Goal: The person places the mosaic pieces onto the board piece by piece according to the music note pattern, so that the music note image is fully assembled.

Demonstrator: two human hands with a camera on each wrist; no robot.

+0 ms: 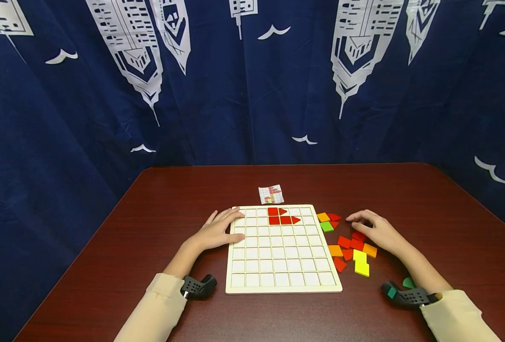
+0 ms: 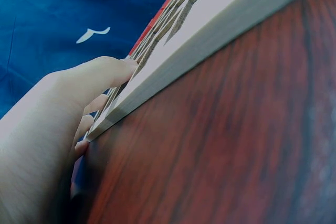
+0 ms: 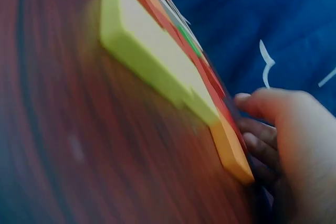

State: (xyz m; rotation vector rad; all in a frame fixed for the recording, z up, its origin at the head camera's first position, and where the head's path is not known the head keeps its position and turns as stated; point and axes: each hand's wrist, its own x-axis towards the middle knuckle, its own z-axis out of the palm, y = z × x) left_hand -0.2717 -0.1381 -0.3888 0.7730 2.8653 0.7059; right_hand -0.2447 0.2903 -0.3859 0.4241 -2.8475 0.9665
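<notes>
A white gridded board (image 1: 284,289) lies flat on the table, with wooden lines between its squares. Near its top sit two short rows of red tiles (image 1: 274,220), each ending in a pointed piece at the right. My left hand (image 1: 216,232) rests on the board's left edge, fingers spread and thumb on the grid; the left wrist view shows the thumb (image 2: 107,72) over the rim. Right of the board lie loose red, orange, green and yellow tiles (image 1: 360,269). My right hand (image 1: 378,231) hovers at their far right side, fingers loosely bent, with nothing visible in its grasp.
A small printed card (image 1: 271,194) with a coloured grid picture lies just beyond the board's top edge. A green piece (image 1: 408,283) sits apart beside the right wrist. Behind the brown table (image 1: 184,190) hangs a dark blue curtain (image 1: 252,95).
</notes>
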